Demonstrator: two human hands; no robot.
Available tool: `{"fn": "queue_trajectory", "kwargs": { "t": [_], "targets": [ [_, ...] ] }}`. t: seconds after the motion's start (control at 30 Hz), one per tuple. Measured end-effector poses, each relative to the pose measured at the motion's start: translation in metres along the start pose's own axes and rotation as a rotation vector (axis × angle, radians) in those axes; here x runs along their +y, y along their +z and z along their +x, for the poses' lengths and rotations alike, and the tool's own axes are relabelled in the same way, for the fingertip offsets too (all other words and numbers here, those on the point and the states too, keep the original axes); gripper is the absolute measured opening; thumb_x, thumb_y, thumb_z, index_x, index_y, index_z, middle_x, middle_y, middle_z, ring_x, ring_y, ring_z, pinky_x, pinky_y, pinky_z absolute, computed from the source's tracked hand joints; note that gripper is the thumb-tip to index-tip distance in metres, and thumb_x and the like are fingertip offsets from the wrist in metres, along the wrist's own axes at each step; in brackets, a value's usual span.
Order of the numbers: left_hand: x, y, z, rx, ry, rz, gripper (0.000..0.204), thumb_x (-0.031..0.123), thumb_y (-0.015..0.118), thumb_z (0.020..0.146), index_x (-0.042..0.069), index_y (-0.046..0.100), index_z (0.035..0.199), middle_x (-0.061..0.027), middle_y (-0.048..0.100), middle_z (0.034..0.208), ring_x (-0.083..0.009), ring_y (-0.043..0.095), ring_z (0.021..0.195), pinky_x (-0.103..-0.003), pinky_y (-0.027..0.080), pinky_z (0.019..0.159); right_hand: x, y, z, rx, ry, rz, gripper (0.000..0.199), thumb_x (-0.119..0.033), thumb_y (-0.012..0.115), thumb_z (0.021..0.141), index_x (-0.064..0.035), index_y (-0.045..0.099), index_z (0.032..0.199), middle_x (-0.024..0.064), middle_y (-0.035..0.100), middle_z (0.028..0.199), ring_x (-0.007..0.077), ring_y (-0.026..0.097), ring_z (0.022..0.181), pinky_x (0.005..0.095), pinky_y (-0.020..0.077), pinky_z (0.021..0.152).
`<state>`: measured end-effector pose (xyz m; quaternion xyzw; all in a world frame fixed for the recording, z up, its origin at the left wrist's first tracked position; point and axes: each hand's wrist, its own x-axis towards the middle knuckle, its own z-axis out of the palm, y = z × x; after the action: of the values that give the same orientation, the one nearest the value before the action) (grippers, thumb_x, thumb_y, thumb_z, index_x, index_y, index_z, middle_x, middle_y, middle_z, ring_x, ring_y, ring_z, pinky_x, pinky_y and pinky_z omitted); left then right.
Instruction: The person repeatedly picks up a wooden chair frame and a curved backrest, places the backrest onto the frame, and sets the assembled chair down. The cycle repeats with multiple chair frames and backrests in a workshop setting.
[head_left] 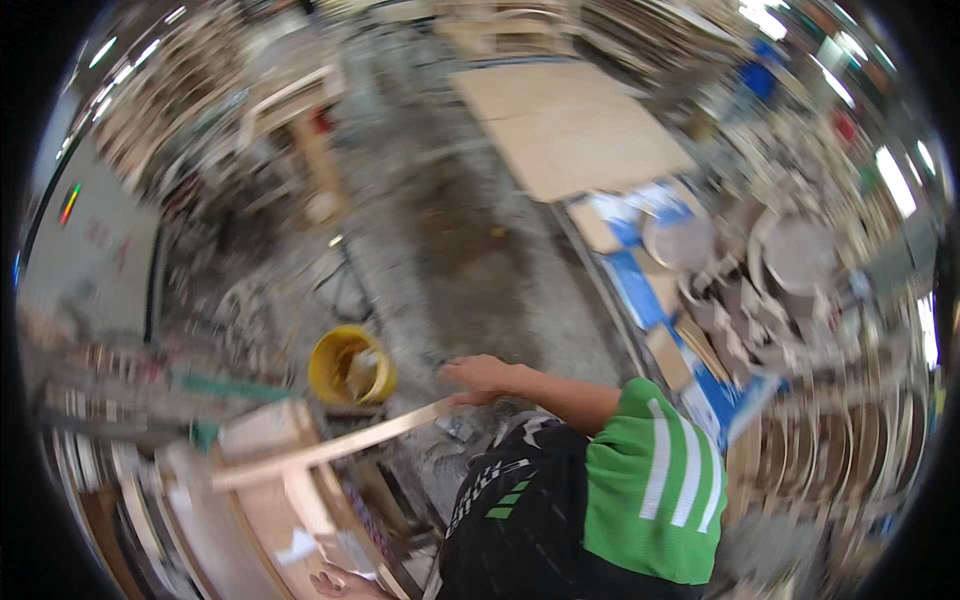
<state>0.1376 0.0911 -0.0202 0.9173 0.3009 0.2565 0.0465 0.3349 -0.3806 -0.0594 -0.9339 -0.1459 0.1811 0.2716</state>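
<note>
Head view: a wooden strip is gripped at its far end, a second hand is laid on a board below.

Nearest, at the lower edge, the left hand (345,582) is seen resting on a pale board (262,500); its fingers are blurred and their closure cannot be told. Further up, the right hand (478,378) is closed over the end of a long wooden strip (330,447), which is stretched leftward across the workbench (200,480). Beyond it, a yellow bucket (350,365) is set on the grey floor (480,270); plywood sheets (570,125) are laid further off.

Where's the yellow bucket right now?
Head view, left of centre: the yellow bucket stands on the concrete floor, just beyond the long wooden strip and left of the right hand resting on that strip's end.
</note>
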Motion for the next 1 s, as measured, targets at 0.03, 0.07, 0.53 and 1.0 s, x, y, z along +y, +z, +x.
{"fn": "queue_trajectory", "kwargs": {
  "t": [0.03,0.07,0.53,1.0],
  "targets": [
    [0.054,-0.002,0.017,-0.120,-0.017,-0.170,0.051,0.037,0.064,0.103,-0.003,0.061,0.134,-0.0216,0.066,0.131,-0.0344,0.064,0.119,-0.042,0.052,0.103,0.018,-0.008,-0.028,0.107,0.097,0.057,0.066,-0.053,0.071,0.090,-0.0066,0.058,0.135,0.0228,0.065,0.124,0.0427,0.063,0.114,0.0517,0.0522,0.096],
    [0.096,-0.004,0.027,-0.236,-0.052,-0.313,0.049,0.036,0.063,0.103,-0.005,0.063,0.131,-0.0230,0.067,0.127,-0.0352,0.064,0.117,-0.043,0.052,0.101,0.030,-0.018,-0.052,0.208,0.164,0.113,0.061,-0.050,0.071,0.090,-0.0069,0.059,0.133,0.0220,0.066,0.122,0.0422,0.064,0.113,0.0516,0.0525,0.095],
    [0.387,0.075,-0.071,-0.765,0.673,-1.030,0.025,0.010,0.066,0.099,-0.005,0.068,0.119,-0.0091,0.071,0.095,-0.0147,0.064,0.082,-0.031,0.054,0.077,0.104,-0.181,-0.476,2.554,0.896,-0.532,0.040,-0.019,0.077,0.093,0.0013,0.056,0.121,0.0104,0.066,0.108,0.0218,0.063,0.099,0.0345,0.0500,0.089],
    [0.403,0.075,-0.069,-0.889,0.754,-0.995,0.022,0.011,0.067,0.097,-0.005,0.069,0.113,-0.0124,0.073,0.092,-0.0191,0.070,0.081,-0.033,0.057,0.077,0.122,-0.288,-0.593,2.740,0.272,0.074,0.033,-0.032,0.071,0.101,0.0001,0.075,0.111,0.0061,0.074,0.099,0.0129,0.066,0.087,0.0292,0.0528,0.079]
  ]
}}
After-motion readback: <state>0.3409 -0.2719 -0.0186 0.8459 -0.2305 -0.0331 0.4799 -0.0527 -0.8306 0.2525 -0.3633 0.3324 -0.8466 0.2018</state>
